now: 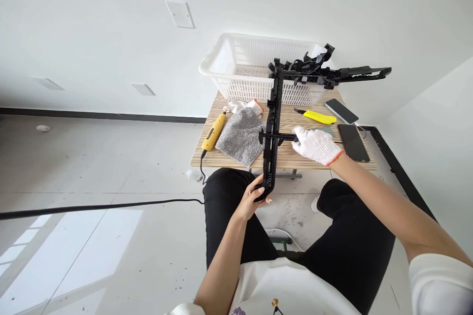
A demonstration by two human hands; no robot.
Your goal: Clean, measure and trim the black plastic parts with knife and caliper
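A seated person, seen from above, holds a long black plastic frame [274, 123] over a small wooden table [229, 160]. The frame's long axis runs from the person's lap away toward the table's far edge, near end low over the knees, far end raised above a white basket [236, 66]. At that far end a second arm of the frame turns off to the right and points past the table's right edge. The bare left hand [252, 198] is closed around the frame's near end, just in front of the table's near edge. The right hand [316, 144], in a white glove, rests over the table's middle with its fingers curled on a short crossbar that sticks out from the frame to the right. On the table's left part lie a yellow rotary tool [215, 132] and a grey glove [242, 135]; near the right edge lie a yellow knife [318, 117] and two phones [347, 128].
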